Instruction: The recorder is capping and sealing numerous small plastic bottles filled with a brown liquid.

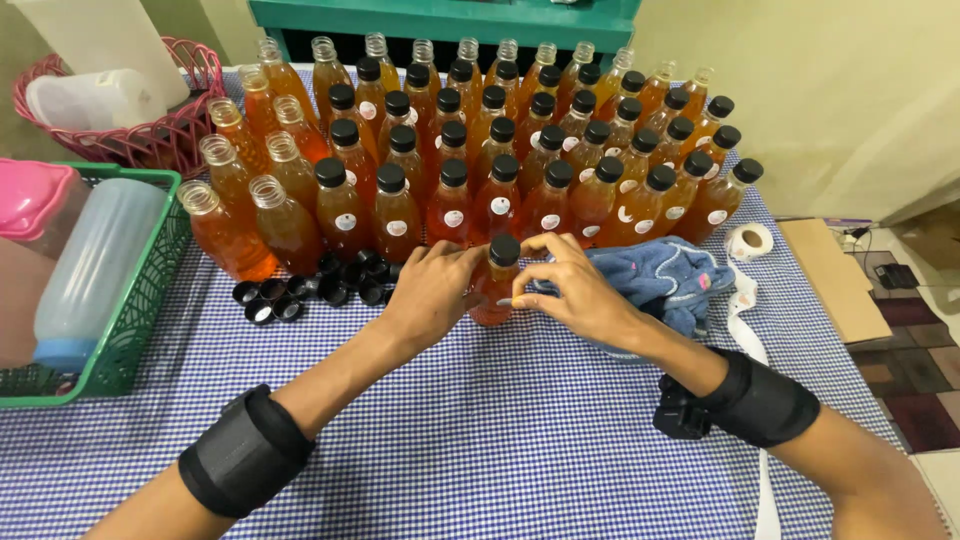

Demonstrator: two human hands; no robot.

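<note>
Head view. One capped bottle [497, 285] of orange liquid stands upright on the checked surface [480, 430], pulled forward from the main crowd of bottles, likely so both hands can get around it.

Left hand [432, 290]: fingers curled in a half-closed grip against the bottle's left side, steadying the body. Right hand [575, 290]: fingers narrow, tips pinched toward the bottle's neck and upper front, thumb just under the black cap; whether a small label sits under the tips I cannot tell. Both wrists carry black bands.

Behind: capped bottles [560, 160] grouped to the centre and right in packed rows, most with a small round white sticker on the shoulder. Open uncapped bottles [255, 190] kept apart at the left edge of the group. Loose black caps [305, 285] lie in a heap just in front of the open ones, near the left hand, handy for closing them.

A blue cloth [665, 280] is bunched just beside the right hand. A white roll of tape or stickers [748, 240] lies past it, its strip trailing down the surface. Green basket [150, 290] with plastic containers at far left; pink basket [170, 130] behind it.
</note>
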